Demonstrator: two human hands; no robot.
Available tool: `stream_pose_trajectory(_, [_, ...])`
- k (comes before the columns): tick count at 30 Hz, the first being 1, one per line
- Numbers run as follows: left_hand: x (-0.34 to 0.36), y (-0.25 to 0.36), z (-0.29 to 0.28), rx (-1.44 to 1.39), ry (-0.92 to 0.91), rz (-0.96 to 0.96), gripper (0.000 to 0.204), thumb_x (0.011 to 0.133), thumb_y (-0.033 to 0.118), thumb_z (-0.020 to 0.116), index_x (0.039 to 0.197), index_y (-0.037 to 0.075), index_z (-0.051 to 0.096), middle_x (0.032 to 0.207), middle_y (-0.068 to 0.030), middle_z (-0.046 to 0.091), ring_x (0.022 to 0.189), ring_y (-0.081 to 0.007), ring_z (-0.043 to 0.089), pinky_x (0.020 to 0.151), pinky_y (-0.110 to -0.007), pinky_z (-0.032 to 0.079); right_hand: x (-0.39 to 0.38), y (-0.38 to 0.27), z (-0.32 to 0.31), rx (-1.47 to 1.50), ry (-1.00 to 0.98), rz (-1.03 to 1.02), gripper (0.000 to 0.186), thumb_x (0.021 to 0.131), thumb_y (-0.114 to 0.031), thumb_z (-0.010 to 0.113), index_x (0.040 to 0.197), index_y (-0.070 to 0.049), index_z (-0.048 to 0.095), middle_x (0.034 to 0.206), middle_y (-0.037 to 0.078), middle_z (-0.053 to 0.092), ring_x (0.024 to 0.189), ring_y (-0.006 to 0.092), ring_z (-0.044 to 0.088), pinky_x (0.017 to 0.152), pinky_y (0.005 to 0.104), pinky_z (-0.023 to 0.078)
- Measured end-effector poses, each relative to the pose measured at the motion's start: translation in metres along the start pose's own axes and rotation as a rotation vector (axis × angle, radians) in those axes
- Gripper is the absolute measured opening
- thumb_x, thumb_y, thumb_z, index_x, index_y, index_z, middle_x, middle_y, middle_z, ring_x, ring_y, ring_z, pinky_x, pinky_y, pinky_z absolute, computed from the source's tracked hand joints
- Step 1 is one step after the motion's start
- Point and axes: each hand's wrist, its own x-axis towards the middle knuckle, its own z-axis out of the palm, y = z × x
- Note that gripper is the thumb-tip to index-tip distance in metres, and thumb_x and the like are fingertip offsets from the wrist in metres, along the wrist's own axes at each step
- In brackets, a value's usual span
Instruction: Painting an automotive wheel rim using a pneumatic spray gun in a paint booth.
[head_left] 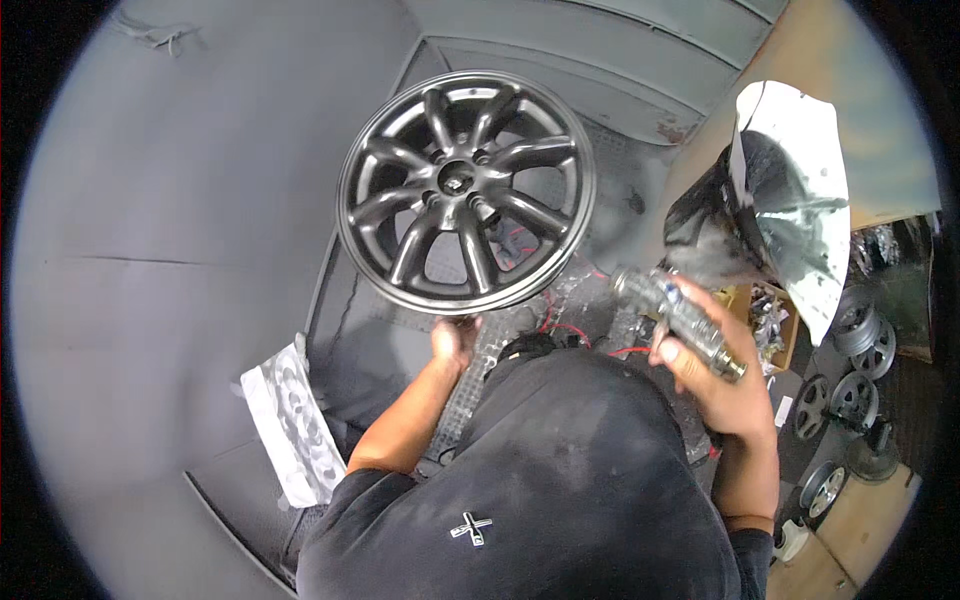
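A dark, glossy multi-spoke alloy wheel [457,180] faces up in front of me, with a paler metallic outer lip. My left hand [455,343] reaches under its near edge, right at the rim. The fingers there are hidden by the wheel, so their grip does not show. To the right of the wheel, my right hand [722,378] is closed around a metal spray gun [683,318]. The gun's front end points up and left toward the wheel and is apart from it. What holds the wheel up is mostly hidden beneath it.
A large white sheet cone [800,200], stained dark inside, stands close beyond the spray gun. Red hose [570,330] runs below the wheel. Several wheels [855,400] and a box of small items [770,325] are at right. A grey-spotted white sheet [290,425] lies at left.
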Motion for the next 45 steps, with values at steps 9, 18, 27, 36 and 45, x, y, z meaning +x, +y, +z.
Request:
stream_pose_trajectory(9, [-0.002, 0.027, -0.004, 0.011, -0.020, 0.055, 0.030, 0.105, 0.024, 0.041, 0.119, 0.004, 0.058, 0.112, -0.0098, 0.065, 0.103, -0.0239, 0.062, 0.091, -0.042, 0.052, 0.014, -0.013, -0.007, -0.022, -0.185, 0.145, 0.055, 0.087, -0.020, 0.075, 0.135, 0.000, 0.056, 0.119, 0.009, 0.066, 0.099, 0.0151, 0.061, 0.089, 0.0304, 0.048])
stream_pose_trajectory(18, [-0.012, 0.032, 0.011, 0.078, 0.010, 0.062, 0.033, 0.106, 0.031, 0.044, 0.124, 0.008, 0.058, 0.118, -0.0091, 0.065, 0.109, -0.0235, 0.062, 0.090, -0.042, 0.054, 0.004, -0.011, -0.005, 0.043, -0.348, 0.158, 0.056, 0.092, -0.013, 0.070, 0.142, -0.002, 0.049, 0.138, 0.013, 0.056, 0.127, 0.0209, 0.053, 0.109, 0.0347, 0.037])
stream_pose_trajectory(27, [-0.023, -0.007, 0.031, 0.038, 0.012, 0.027, 0.026, 0.102, 0.011, 0.036, 0.114, 0.007, 0.060, 0.112, -0.0097, 0.066, 0.102, -0.0230, 0.062, 0.095, -0.045, 0.051, 0.003, -0.003, -0.023, -0.093, -0.056, 0.007, 0.058, 0.088, -0.018, 0.072, 0.139, 0.003, 0.052, 0.108, 0.010, 0.063, 0.095, 0.0153, 0.060, 0.086, 0.0285, 0.046])
stream_pose_trajectory(36, [-0.068, -0.040, 0.084, 0.122, -0.078, -0.176, 0.041, 0.088, -0.002, 0.045, 0.128, -0.007, 0.052, 0.126, -0.0188, 0.060, 0.111, -0.0282, 0.061, 0.097, -0.042, 0.050, 0.003, -0.009, -0.045, -0.281, -0.413, -0.103, 0.060, 0.086, -0.017, 0.075, 0.136, 0.006, 0.053, 0.094, 0.006, 0.067, 0.084, 0.0124, 0.064, 0.080, 0.0270, 0.050])
stream_pose_trajectory(45, [-0.022, 0.026, 0.066, 0.155, 0.061, 0.049, 0.036, 0.098, 0.009, 0.036, 0.119, -0.004, 0.061, 0.117, -0.0152, 0.067, 0.111, -0.0287, 0.063, 0.103, -0.045, 0.048, 0.014, -0.017, -0.069, -0.010, -0.088, 0.021, 0.051, 0.087, -0.011, 0.074, 0.134, 0.001, 0.058, 0.106, 0.010, 0.069, 0.091, 0.0159, 0.063, 0.088, 0.0291, 0.048])
